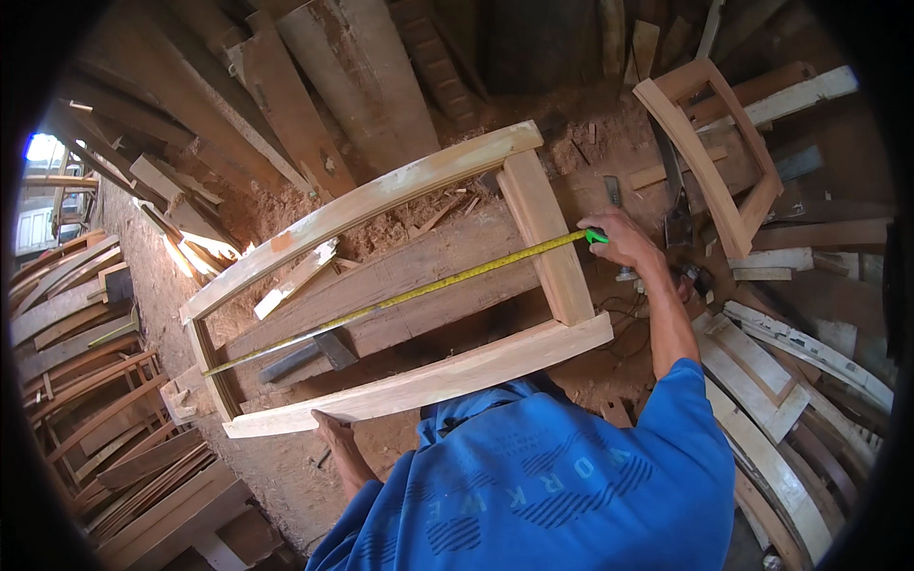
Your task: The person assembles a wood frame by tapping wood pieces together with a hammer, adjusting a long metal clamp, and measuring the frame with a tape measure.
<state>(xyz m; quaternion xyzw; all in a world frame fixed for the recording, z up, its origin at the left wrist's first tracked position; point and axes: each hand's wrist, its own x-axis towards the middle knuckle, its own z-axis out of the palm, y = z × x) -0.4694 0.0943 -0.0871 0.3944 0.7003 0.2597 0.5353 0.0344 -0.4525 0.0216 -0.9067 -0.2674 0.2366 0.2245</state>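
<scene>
A wooden frame (409, 385) with two long rails and two shorter end pieces lies in front of me. My right hand (624, 243) is closed round a green tape measure (596, 235), just beyond the frame's right end piece. From it the yellow blade (419, 295) runs slantwise across the opening to the left end piece. At the near rail, toward its left end, my left hand (335, 445) grips the edge; its fingers are partly hidden under the wood. A hammer (311, 355) lies inside the frame's outline, below the blade, on a plank (409, 266).
A smaller wooden frame (733, 143) leans at the far right among offcuts. Wide boards (286, 105) stand at the back, with sawdust before them. Stacked curved pieces (76, 324) fill the left side, and more pieces (776, 381) lie at right. A broken offcut (295, 279) rests within the frame.
</scene>
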